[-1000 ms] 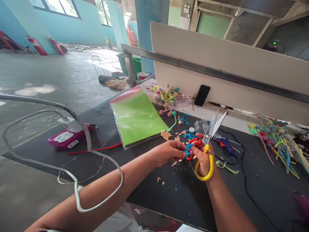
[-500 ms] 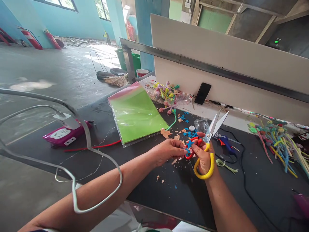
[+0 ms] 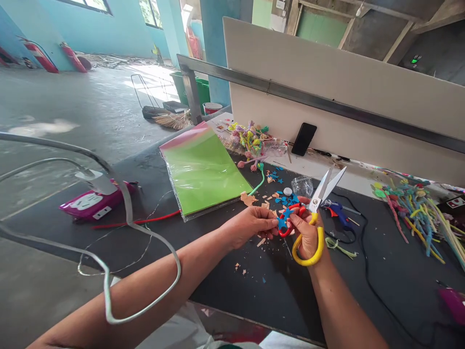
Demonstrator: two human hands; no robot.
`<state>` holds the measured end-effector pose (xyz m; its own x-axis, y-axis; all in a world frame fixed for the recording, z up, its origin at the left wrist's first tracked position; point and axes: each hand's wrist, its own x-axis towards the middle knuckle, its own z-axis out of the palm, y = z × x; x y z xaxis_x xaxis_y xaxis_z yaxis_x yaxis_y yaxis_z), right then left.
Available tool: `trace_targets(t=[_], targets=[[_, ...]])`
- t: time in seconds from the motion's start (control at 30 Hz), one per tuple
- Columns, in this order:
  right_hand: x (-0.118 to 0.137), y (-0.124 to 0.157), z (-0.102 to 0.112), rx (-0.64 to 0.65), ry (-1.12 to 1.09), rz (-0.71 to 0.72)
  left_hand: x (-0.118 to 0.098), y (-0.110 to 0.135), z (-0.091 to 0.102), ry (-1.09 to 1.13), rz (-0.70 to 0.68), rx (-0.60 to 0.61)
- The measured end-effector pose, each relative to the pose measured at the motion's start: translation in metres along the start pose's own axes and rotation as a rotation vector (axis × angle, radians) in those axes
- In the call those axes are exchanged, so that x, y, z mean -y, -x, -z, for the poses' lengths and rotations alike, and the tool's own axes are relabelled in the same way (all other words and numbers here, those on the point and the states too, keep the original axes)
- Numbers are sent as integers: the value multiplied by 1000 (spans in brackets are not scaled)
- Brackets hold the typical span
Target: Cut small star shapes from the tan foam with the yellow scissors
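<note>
Scissors (image 3: 319, 196), their silver blades apart and pointing up and away, hang in my right hand (image 3: 308, 236), which is closed around them. One yellow handle loop and one red loop show around its fingers. A small blue star-shaped piece (image 3: 282, 223) is pinched at the fingertips of my left hand (image 3: 258, 225). Another blue star (image 3: 287, 213) lies against it, by my right thumb and in front of the red loop. Both hands meet just above the dark table (image 3: 232, 281). Beneath them are scattered blue and peach cut scraps (image 3: 269, 198).
Green sheets in a clear sleeve (image 3: 207, 169) lie left of the scraps. Behind are fuzzy coloured stems (image 3: 250, 138), a black phone (image 3: 304, 139) and a clear cup (image 3: 302, 185). A blue glue gun (image 3: 340, 215) sits right. A white cable (image 3: 127, 194) loops over my left forearm from a purple power strip (image 3: 90, 203).
The view has shifted slightly. The blue star pieces have turned a little between my fingertips and show more of their shape. Both hands keep their hold.
</note>
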<state>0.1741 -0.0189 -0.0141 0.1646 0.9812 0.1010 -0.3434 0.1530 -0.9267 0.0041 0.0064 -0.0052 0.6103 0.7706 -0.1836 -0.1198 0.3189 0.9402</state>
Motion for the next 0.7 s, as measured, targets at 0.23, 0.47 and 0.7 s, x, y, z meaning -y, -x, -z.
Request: trace_targets(t=[0.23, 0.47, 0.7], targets=[[0, 0, -1, -13, 6, 2, 4, -3, 1, 55, -11, -57], [-1, 1, -2, 0, 2, -16, 2, -1, 0, 158, -17, -55], [0, 1, -2, -8, 12, -12, 0, 1, -1, 158, 12, -34]])
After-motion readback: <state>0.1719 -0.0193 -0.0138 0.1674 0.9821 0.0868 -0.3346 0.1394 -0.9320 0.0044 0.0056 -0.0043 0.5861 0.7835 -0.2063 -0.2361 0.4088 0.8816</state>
